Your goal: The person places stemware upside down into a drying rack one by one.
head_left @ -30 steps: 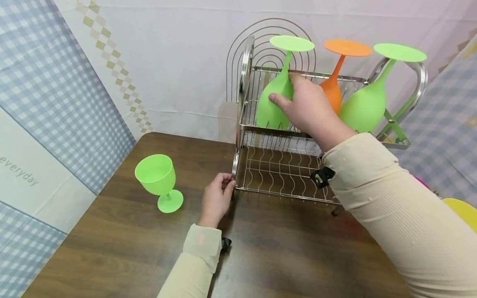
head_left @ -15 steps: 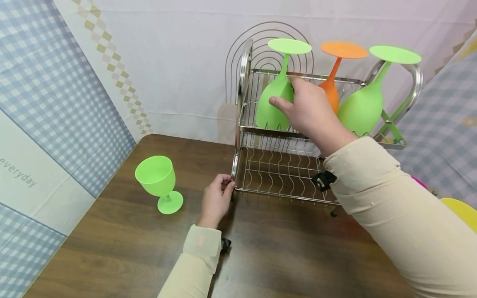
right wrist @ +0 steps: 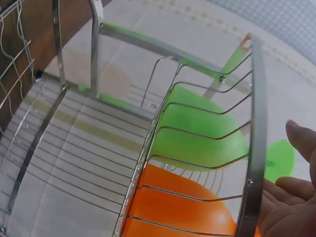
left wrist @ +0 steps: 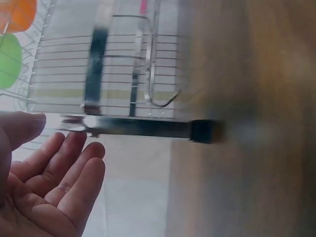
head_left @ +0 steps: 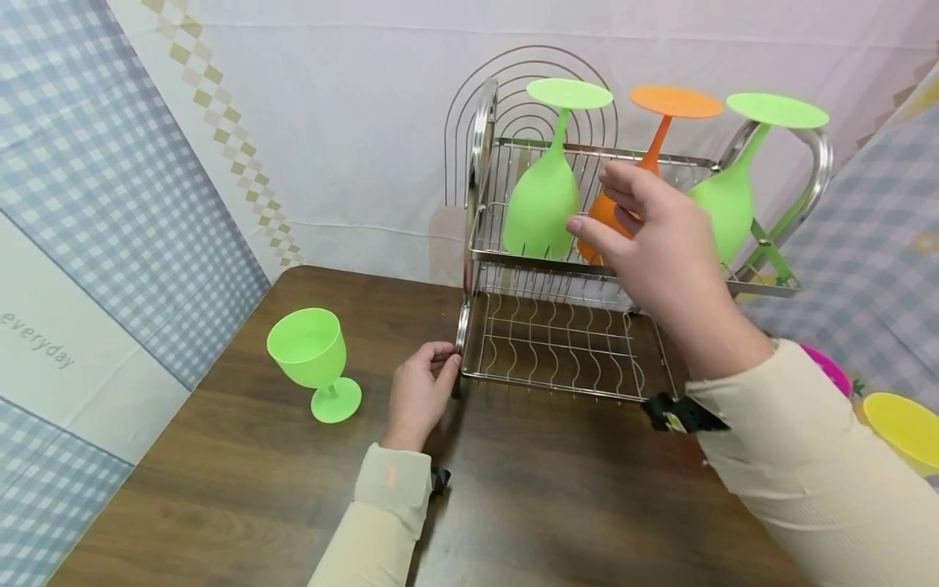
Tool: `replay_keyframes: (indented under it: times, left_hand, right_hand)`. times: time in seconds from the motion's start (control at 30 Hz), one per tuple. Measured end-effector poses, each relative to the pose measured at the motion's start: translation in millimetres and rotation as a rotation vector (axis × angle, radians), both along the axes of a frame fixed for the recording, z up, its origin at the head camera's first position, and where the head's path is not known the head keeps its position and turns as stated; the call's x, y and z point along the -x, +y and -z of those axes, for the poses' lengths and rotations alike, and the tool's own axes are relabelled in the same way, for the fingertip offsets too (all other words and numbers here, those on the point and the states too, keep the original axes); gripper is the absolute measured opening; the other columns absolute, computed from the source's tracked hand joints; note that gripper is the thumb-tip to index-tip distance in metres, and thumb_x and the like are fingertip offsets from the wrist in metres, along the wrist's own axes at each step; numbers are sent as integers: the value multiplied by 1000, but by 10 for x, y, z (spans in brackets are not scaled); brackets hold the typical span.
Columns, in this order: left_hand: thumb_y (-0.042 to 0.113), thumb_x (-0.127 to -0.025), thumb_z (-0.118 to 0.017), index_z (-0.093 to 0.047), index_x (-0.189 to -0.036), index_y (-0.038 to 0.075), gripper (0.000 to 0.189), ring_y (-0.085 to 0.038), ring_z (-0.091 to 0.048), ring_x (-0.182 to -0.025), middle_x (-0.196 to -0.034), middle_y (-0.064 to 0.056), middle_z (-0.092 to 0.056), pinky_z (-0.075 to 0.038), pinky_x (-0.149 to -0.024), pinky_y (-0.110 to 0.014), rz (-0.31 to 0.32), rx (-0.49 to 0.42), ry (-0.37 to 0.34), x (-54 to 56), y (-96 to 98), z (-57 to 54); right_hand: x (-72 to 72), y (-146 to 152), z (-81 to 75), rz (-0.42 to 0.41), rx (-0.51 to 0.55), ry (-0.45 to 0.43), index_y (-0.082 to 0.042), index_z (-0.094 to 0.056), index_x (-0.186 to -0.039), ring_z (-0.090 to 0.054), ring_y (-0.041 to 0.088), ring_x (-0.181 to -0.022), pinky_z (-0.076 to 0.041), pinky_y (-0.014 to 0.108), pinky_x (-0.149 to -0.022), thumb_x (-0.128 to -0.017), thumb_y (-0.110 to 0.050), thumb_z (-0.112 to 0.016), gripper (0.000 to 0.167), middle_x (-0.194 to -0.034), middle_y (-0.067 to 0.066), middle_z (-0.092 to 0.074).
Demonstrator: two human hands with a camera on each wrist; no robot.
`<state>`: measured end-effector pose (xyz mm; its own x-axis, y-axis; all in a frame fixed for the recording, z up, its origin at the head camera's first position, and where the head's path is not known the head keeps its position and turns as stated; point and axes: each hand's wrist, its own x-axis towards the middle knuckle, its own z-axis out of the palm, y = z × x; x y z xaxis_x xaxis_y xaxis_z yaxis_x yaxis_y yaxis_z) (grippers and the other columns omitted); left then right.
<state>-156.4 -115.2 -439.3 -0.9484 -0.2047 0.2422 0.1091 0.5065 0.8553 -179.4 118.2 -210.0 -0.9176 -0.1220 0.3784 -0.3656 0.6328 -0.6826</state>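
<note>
On the top shelf of a two-tier metal dish rack (head_left: 546, 265), a green goblet (head_left: 541, 208) stands upside down at the left end. Beside it are an orange goblet (head_left: 676, 101) and another green goblet (head_left: 722, 208), also inverted. My right hand (head_left: 663, 244) is in front of the orange one, fingers loosely bent and holding nothing, partly hiding it. With thumb and fingers, my left hand (head_left: 424, 391) pinches the rack's lower left front corner; in the left wrist view, the thumb and fingertips (left wrist: 74, 140) meet at the metal frame.
A green goblet (head_left: 311, 359) stands upright on the wooden table (head_left: 242, 481), left of my left hand. Yellow (head_left: 905, 428) and magenta (head_left: 827, 371) items lie at the right edge. A patterned cloth (head_left: 352, 122) hangs behind the rack.
My right hand has let go of the left green goblet and drawn back to the right and toward me. The goblet stays inverted on the top shelf. My left hand keeps its place.
</note>
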Motion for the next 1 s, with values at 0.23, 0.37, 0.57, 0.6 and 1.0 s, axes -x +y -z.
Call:
replay_keyframes:
  times: [0.23,0.37,0.57,0.6,1.0]
  left_hand:
    - [17,-96,-69,-70,-111,4,20,-21,-72,-97,-106,-8,-74,-59,-85,-36,1,-16,5,-9,-28,-68]
    - [15,-95,-69,-70,-112,4,20,-22,-72,-98,-108,-9,-73,-59,-86,-35,17,-25,-14,-11,-13,-51]
    - [13,-96,-69,-69,-113,4,19,-22,-71,-98,-107,-9,-73,-59,-86,-34,23,-10,-19,-3,37,-4]
    - [12,-95,-70,-69,-112,4,19,-22,-71,-97,-107,-9,-73,-59,-86,-35,20,-8,-17,-3,46,0]
    - [13,-96,-69,-70,-108,5,15,-21,-72,-91,-101,-8,-74,-60,-80,-36,-8,75,20,17,56,102]
  right_hand:
    - [-357,104,104,5,171,148,-8,-64,-133,-61,13,-123,-49,23,-100,-86,-16,-81,51,-132,8,-65]
    - [-543,173,226,-9,256,217,-4,-67,-127,-64,12,-118,-51,21,-97,-83,-3,-82,47,-126,10,-69]
    - [-748,369,554,-117,545,264,8,-67,-121,-68,16,-111,-53,23,-93,-77,19,-76,46,-117,11,-72]
    - [-776,404,611,-144,612,261,12,-66,-120,-69,18,-110,-53,24,-93,-76,22,-74,46,-116,13,-72]
    - [-1011,639,1204,-92,873,122,24,-56,-121,-69,26,-109,-54,31,-92,-81,29,-61,40,-117,24,-69]
